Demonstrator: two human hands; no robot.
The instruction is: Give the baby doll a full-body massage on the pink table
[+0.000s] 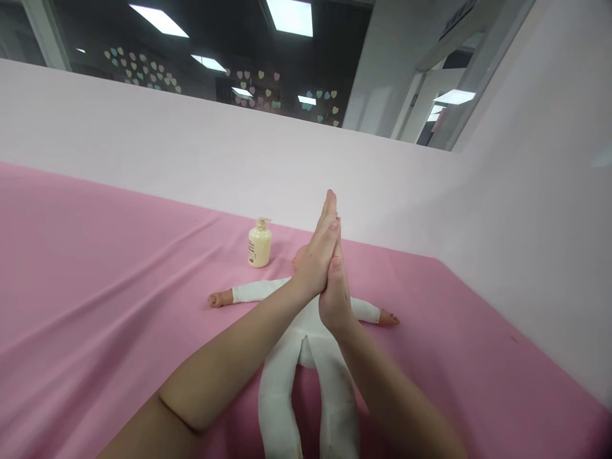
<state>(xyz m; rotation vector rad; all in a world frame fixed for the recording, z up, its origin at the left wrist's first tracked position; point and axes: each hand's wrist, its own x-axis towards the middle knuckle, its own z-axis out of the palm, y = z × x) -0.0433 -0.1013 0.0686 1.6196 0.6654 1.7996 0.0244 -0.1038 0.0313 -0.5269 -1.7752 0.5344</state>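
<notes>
My left hand [318,258] and my right hand [336,290] are pressed palm to palm, fingers stretched out and pointing up. No object shows between them. Below and behind them a doll in a white suit [306,325] lies on its back on a pink cloth [143,268], arms spread to both sides and legs toward me. My hands hide most of its head and part of its chest. A cream pump bottle [259,245] stands upright beyond the doll's arm on the left.
The pink cloth has long folds at the left. A white wall [201,146] rises behind it and another wall [540,210] stands at the right. Above is a dark window [201,38] with heart stickers and light reflections.
</notes>
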